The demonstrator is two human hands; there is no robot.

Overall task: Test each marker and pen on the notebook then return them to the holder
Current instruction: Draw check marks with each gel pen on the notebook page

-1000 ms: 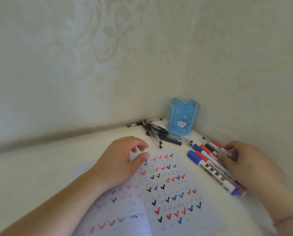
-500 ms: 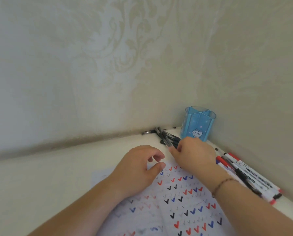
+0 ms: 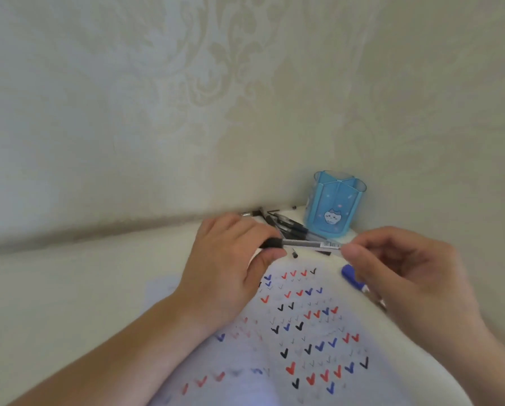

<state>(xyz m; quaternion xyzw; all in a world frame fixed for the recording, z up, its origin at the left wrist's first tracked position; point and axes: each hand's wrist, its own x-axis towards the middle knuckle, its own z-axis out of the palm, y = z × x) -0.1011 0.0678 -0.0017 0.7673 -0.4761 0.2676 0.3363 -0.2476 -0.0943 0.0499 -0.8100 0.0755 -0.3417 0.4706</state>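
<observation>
Clear plastic with a black cap at one end, the pen [image 3: 310,244] hangs level in the air above the top edge of the notebook [image 3: 313,326], held between both hands. I see the left hand [image 3: 230,265] with fingers and thumb curled round the black capped end, and the right hand [image 3: 406,276] pinching the other end between thumb and fingertips (the label on the barrel sits just beside that pinch). Below them the notebook lies open on the white table [image 3: 69,303], its page covered in rows of red, blue and black check marks. Just behind the held pen a loose pile of black pens [image 3: 286,225] lies on the table against the wall, and right beside that pile the blue holder [image 3: 335,205] stands upright in the corner, a small cat drawn on its front. Under the right hand I can make out a marker with a blue cap [image 3: 351,275] lying on the table next to the notebook; the rest of it is hidden by the hand. Pale patterned wallpaper [image 3: 186,98] fills everything above.
</observation>
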